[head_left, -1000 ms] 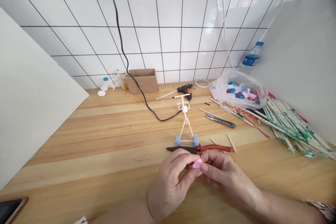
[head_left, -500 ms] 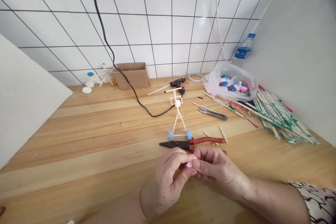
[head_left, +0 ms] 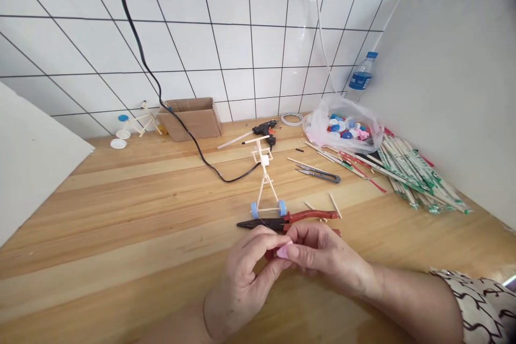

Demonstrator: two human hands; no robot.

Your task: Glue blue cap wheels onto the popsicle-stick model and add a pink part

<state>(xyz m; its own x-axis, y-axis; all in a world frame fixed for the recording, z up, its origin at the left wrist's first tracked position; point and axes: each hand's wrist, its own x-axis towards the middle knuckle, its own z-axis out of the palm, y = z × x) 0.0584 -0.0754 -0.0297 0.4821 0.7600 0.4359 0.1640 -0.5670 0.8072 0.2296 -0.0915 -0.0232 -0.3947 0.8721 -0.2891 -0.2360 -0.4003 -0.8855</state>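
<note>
Head view. The left hand (head_left: 242, 285) and right hand (head_left: 326, 252) meet near the front edge of the bench top, both closed in a tight pinch, fingertips almost touching. Between them, a small pink plastic piece (head_left: 284, 250) sits pressed against the right thumb, with the left fingers closing on it from the other side; most of it is hidden. Its exact shape cannot be made out. For a piece this small, a steady pinch close to the fingertips looks best, keeping it in view and clear of the tools.

Just beyond the hands lie red-handled long-nose pliers (head_left: 310, 215), jaws closed and pointing left. Behind them stands a stick-built wheeled model (head_left: 264, 177) with blue wheels. Toward the far edge lie a hot glue gun (head_left: 262, 129), its black cord (head_left: 213, 172) trailing across the bench, and a cardboard box (head_left: 189, 119). Near the far right corner are a plastic bag (head_left: 318, 129) of bottle caps (head_left: 342, 128) and a water bottle (head_left: 360, 78) with a blue label, its writing unreadable. Chopsticks in green-printed paper sleeves (head_left: 415, 177) lie along the right edge; their print is too small to read. Thread snips (head_left: 318, 174) lie nearby.
</note>
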